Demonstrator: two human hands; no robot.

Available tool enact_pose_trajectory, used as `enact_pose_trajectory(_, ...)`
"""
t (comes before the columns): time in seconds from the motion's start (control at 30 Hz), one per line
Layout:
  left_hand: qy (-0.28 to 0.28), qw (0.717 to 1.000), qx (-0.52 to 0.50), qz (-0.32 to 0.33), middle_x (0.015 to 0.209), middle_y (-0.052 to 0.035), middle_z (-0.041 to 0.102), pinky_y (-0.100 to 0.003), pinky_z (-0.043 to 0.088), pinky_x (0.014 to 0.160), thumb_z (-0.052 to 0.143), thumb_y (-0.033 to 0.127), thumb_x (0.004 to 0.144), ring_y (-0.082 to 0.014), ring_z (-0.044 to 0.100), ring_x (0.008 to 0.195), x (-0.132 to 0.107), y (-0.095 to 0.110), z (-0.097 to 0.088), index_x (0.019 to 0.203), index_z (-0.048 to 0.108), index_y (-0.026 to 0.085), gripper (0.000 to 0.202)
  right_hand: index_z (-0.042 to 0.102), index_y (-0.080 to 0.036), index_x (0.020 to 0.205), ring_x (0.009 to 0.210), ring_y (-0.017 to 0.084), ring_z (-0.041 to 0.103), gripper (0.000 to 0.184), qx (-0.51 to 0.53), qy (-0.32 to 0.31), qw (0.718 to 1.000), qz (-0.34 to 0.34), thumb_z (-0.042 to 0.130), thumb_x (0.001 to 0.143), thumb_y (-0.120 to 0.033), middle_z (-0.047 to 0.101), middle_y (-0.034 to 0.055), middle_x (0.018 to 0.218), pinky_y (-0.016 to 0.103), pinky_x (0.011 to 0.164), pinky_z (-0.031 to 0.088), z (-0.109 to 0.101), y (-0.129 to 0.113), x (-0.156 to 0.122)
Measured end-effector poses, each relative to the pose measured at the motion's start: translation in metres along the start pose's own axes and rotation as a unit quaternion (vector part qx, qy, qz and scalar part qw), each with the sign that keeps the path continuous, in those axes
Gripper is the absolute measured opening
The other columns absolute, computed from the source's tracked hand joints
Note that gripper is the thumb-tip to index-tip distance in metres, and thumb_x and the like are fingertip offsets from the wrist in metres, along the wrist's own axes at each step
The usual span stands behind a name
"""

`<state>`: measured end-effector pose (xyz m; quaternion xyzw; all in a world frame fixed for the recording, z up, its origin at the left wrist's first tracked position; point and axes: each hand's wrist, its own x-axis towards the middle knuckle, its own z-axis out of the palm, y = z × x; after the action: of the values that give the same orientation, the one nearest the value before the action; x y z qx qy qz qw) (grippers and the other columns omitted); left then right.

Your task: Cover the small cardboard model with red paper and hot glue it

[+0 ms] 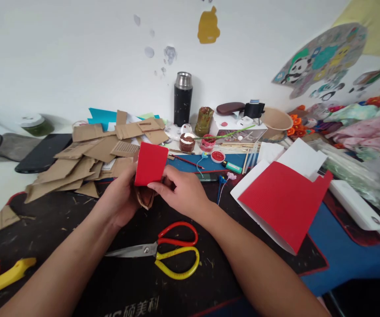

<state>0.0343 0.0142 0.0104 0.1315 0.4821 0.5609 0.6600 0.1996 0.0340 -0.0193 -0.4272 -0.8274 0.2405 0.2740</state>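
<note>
Above the dark mat, my left hand (123,196) is closed around a small brown folded piece (144,197) that looks like cardboard; most of it is hidden by the hands and the card. A red rectangle of card (152,164) stands upright against it. My right hand (186,191) pinches the lower right corner of this card, thumb in front and fingers curled behind. Below the hands lie scissors (148,251) with one red and one yellow handle, blades pointing left. To the right rests a larger cut sheet of red card (284,198) with a white back.
Cut cardboard pieces (107,147) are heaped at the back left beside a black tablet-like slab (44,152). A black flask (182,103), small open pots (218,156) and a white box (237,127) line the wall. A yellow-handled tool (8,277) lies at front left.
</note>
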Motion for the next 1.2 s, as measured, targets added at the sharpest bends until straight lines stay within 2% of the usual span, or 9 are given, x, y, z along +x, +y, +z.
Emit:
enact_pose_trajectory(0.07, 0.003, 1.0, -0.002, -0.005, 0.059, 0.0025, 0.069, -0.019, 0.051, 0.044, 0.071, 0.027, 0.105, -0.0113, 0.057, 0.043, 0.0, 0.001, 0.0, 0.08, 0.075, 0.018, 0.027, 0.074, -0.023, 0.114, 0.077, 0.018, 0.072, 0.03, 0.014, -0.003, 1.0, -0.002, 0.077, 0.113, -0.053, 0.081, 0.0, 0.087, 0.028, 0.073, 0.042, 0.0, 0.001, 0.0)
enact_pose_trajectory(0.2, -0.019, 1.0, -0.005, 0.019, 0.063, 0.0024, 0.073, -0.016, 0.046, 0.04, 0.079, 0.028, 0.1, -0.0107, 0.059, 0.042, 0.002, -0.001, -0.001, 0.083, 0.076, 0.019, 0.02, 0.075, -0.022, 0.115, 0.079, 0.019, 0.074, 0.028, 0.001, 0.004, 1.0, 0.004, 0.077, 0.113, -0.05, 0.083, 0.0016, 0.089, 0.029, 0.073, 0.041, 0.001, 0.001, 0.0)
enact_pose_trajectory(0.47, -0.037, 0.999, -0.009, 0.038, 0.076, 0.0004, 0.082, -0.017, 0.059, 0.052, 0.079, 0.022, 0.098, -0.0131, 0.072, 0.054, 0.0, -0.006, 0.001, 0.093, 0.079, 0.019, 0.006, 0.076, -0.019, 0.121, 0.081, 0.024, 0.079, 0.039, -0.107, 0.003, 0.994, -0.009, 0.064, 0.119, -0.056, 0.086, 0.0063, 0.089, 0.033, 0.067, 0.037, 0.002, 0.001, 0.001)
enact_pose_trajectory(0.67, -0.015, 0.999, 0.017, 0.029, 0.081, -0.0043, 0.085, -0.023, 0.066, 0.061, 0.072, 0.03, 0.105, -0.0166, 0.076, 0.06, 0.0, -0.01, 0.0, 0.097, 0.08, 0.016, 0.018, 0.076, -0.017, 0.13, 0.083, 0.026, 0.081, 0.042, -0.135, -0.002, 0.991, -0.004, 0.06, 0.12, -0.055, 0.088, 0.0083, 0.093, 0.034, 0.066, 0.037, 0.001, -0.001, 0.001)
enact_pose_trajectory(0.83, -0.054, 0.998, 0.017, 0.035, 0.083, -0.0027, 0.085, -0.02, 0.063, 0.059, 0.077, 0.026, 0.102, -0.0152, 0.074, 0.06, 0.0, -0.008, -0.001, 0.093, 0.079, 0.018, 0.012, 0.076, -0.02, 0.127, 0.079, 0.023, 0.077, 0.038, -0.099, 0.006, 0.995, -0.007, 0.063, 0.12, -0.054, 0.084, 0.0045, 0.087, 0.032, 0.068, 0.038, 0.002, 0.003, 0.001)
enact_pose_trajectory(0.97, -0.039, 0.999, 0.02, 0.028, 0.088, -0.0056, 0.087, -0.023, 0.065, 0.064, 0.067, 0.027, 0.108, -0.0173, 0.078, 0.066, 0.001, -0.008, -0.002, 0.098, 0.082, 0.017, 0.02, 0.078, -0.021, 0.118, 0.073, 0.021, 0.071, 0.034, -0.072, 0.014, 0.997, 0.001, 0.069, 0.117, -0.054, 0.081, 0.0031, 0.083, 0.031, 0.069, 0.038, 0.002, 0.006, 0.002)
enact_pose_trajectory(1.03, -0.035, 0.999, 0.019, 0.025, 0.093, -0.0075, 0.088, -0.026, 0.067, 0.067, 0.068, 0.03, 0.108, -0.0189, 0.08, 0.069, 0.003, -0.009, -0.004, 0.103, 0.083, 0.016, 0.021, 0.078, -0.021, 0.113, 0.071, 0.02, 0.069, 0.032, -0.051, 0.02, 0.998, 0.011, 0.073, 0.114, -0.053, 0.079, 0.0026, 0.081, 0.031, 0.068, 0.039, 0.001, 0.007, 0.003)
enact_pose_trajectory(1.13, -0.031, 0.999, 0.016, 0.016, 0.099, -0.0089, 0.09, -0.029, 0.069, 0.069, 0.074, 0.035, 0.106, -0.0219, 0.082, 0.074, 0.004, -0.009, -0.005, 0.11, 0.085, 0.016, 0.022, 0.077, -0.021, 0.107, 0.067, 0.018, 0.066, 0.027, 0.017, 0.024, 0.999, 0.037, 0.08, 0.11, -0.048, 0.077, 0.0001, 0.078, 0.029, 0.066, 0.039, -0.002, 0.007, 0.003)
enact_pose_trajectory(1.2, -0.027, 1.0, 0.011, 0.01, 0.097, -0.0077, 0.089, -0.029, 0.068, 0.066, 0.075, 0.036, 0.106, -0.0218, 0.081, 0.071, 0.004, -0.008, -0.005, 0.108, 0.086, 0.017, 0.022, 0.075, -0.021, 0.102, 0.063, 0.016, 0.066, 0.025, 0.089, 0.012, 0.994, 0.056, 0.082, 0.109, -0.044, 0.074, -0.0026, 0.073, 0.028, 0.065, 0.041, -0.005, 0.005, 0.003)
